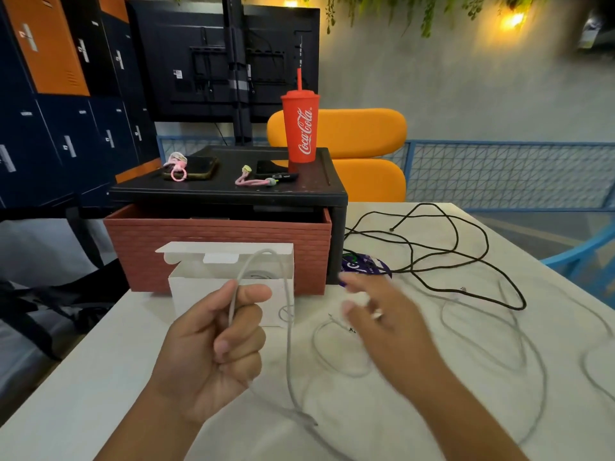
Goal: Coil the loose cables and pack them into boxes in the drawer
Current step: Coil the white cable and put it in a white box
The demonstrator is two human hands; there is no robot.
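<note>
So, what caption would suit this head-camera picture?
Left hand pinches a white cable by an open white box; the blurred right hand hovers over the table.

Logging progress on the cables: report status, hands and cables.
Left hand grips white cable before open white box. Right hand open, blurred. Black cable loose, uncoiled.

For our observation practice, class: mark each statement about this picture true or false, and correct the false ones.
1. The left hand grips the grey cable. True.
2. The white box is closed. False: its flap stands open.
3. The black cable is coiled. False: it lies loose on the table.
4. The red cup stands on the black unit. True.
5. The right hand grips the cup. False: it is over the table.
</note>
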